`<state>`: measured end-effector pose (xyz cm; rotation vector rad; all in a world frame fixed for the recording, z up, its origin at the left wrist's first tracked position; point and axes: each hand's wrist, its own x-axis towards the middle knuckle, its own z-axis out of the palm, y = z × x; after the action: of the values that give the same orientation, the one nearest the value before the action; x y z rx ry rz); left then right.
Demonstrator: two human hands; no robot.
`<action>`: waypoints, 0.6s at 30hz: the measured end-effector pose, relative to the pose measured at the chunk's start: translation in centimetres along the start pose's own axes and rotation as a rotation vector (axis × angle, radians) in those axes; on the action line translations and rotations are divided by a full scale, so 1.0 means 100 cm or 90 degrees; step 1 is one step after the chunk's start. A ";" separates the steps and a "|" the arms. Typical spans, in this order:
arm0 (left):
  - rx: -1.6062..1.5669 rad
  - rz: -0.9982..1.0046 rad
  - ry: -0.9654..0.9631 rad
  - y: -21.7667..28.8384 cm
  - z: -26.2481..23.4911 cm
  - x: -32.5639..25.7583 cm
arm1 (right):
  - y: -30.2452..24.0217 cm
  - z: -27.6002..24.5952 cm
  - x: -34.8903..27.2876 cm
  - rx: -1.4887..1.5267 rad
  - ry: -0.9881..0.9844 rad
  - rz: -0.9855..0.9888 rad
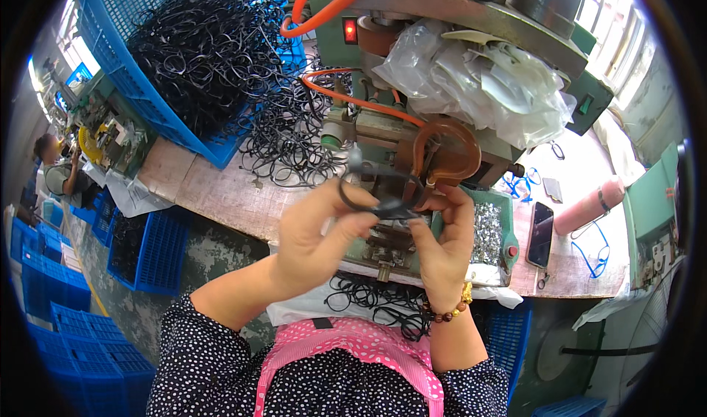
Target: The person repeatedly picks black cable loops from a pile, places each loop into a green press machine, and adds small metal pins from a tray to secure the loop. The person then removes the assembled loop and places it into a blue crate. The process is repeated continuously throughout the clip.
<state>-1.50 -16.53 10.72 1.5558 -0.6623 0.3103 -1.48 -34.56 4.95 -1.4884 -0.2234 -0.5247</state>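
Hands together at the green machine (383,133): left hand (317,229) and right hand (445,244) both pinch one thin black loop (372,200), held just before the machine's copper-coloured curved jaw (449,152). Little free room; fingers nearly touch the metal. Tray of small shiny metal clips (486,233) right of the machine. Blue plastic lattice crate (155,100), heaped with tangled black loops, left of the machine. Phone (540,234) and pink cylinder (589,205) farther right.

Dark white-dotted sleeves (199,358), pink apron (353,351) (dotted too), beaded bracelet (451,310).
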 end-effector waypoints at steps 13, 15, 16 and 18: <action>0.312 0.234 -0.122 -0.019 0.018 0.020 | 0.005 -0.068 -0.013 -0.144 0.209 -0.077; 0.310 0.255 -0.118 -0.021 0.016 0.018 | 0.016 -0.087 -0.018 -0.260 0.267 -0.154; 0.299 0.261 -0.110 -0.023 0.017 0.017 | 0.022 -0.097 -0.022 -0.354 0.293 -0.156; 0.283 0.261 -0.104 -0.025 0.016 0.016 | 0.037 -0.114 -0.026 -0.214 0.278 0.014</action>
<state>0.87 -18.49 9.38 1.8720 -1.0997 0.6776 -3.98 -45.22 -0.52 -1.6534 0.2345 -0.8857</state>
